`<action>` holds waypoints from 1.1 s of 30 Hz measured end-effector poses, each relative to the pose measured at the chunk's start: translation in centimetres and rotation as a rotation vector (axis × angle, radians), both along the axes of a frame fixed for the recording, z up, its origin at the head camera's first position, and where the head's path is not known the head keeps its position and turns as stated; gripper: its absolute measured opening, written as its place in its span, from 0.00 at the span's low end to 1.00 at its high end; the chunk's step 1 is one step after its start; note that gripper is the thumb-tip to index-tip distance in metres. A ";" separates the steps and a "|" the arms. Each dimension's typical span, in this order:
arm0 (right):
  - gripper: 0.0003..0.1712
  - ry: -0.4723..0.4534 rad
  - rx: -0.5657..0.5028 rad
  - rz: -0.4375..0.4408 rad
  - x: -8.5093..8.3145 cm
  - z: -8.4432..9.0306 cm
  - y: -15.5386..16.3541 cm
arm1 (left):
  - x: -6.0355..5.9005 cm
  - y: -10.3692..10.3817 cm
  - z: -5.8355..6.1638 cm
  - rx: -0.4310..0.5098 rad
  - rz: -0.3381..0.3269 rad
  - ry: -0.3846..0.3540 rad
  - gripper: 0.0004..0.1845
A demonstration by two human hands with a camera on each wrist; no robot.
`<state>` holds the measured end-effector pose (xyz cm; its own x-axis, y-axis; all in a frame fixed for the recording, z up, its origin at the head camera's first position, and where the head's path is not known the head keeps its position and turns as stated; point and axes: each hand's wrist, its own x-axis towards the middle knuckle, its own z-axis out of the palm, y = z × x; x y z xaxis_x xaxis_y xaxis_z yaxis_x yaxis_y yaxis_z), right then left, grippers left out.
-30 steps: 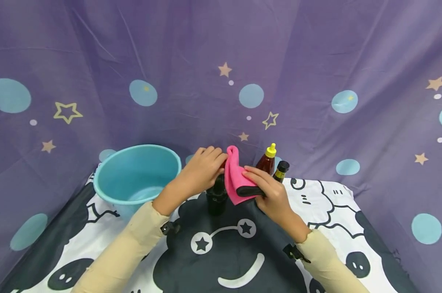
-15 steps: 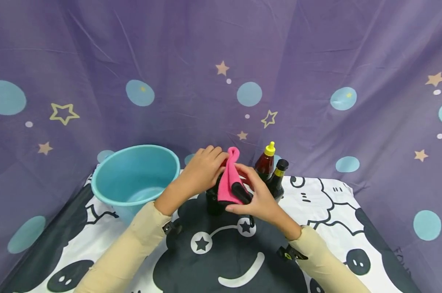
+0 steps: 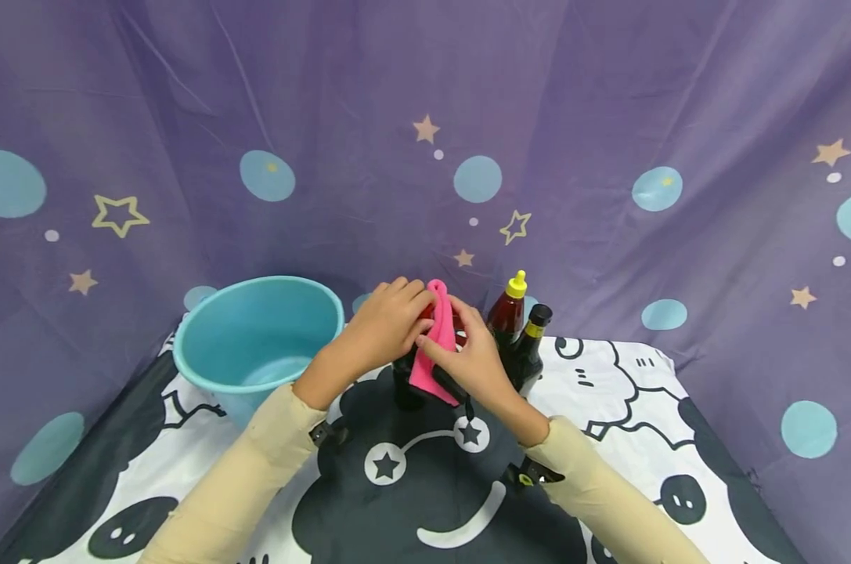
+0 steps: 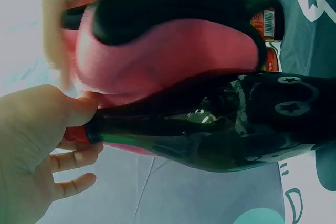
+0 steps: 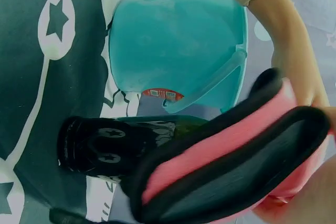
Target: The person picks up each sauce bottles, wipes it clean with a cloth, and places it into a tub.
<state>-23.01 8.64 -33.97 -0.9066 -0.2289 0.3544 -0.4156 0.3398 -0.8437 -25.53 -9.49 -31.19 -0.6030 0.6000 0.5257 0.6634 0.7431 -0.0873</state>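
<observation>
From the head, three bottles and one blue bucket stand on one patterned sheet: a yellow-capped bottle, a black-capped bottle and a green bottle, its top gripped by the left hand while the right hand pinches one pink cloth beside it. In the left wrist view, the cloth, folded and edged in black, lies along the green bottle and partly behind its neck. The right wrist view shows a pink band between two black edges (blurred), overlapping the green bottle.
</observation>
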 end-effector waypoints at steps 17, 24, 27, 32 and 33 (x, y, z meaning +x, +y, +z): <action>0.34 0.164 0.044 -0.072 -0.3 -1.7 0.0 | 0.1 -0.5 0.6 0.067 -0.071 -0.138 0.15; 0.38 0.291 0.139 -0.081 0.9 -3.7 0.0 | -0.2 -0.8 0.0 0.137 -0.108 -0.180 0.19; 0.40 0.399 0.202 -0.072 1.4 -4.1 0.0 | -0.4 -1.0 0.3 0.140 -0.121 -0.187 0.21; 0.40 0.615 0.352 -0.048 2.1 -5.0 0.6 | -0.5 -0.9 0.7 0.102 -0.113 -0.218 0.21; 0.40 0.648 0.383 -0.042 2.2 -5.1 0.8 | -0.5 -0.8 0.8 0.093 -0.108 -0.220 0.21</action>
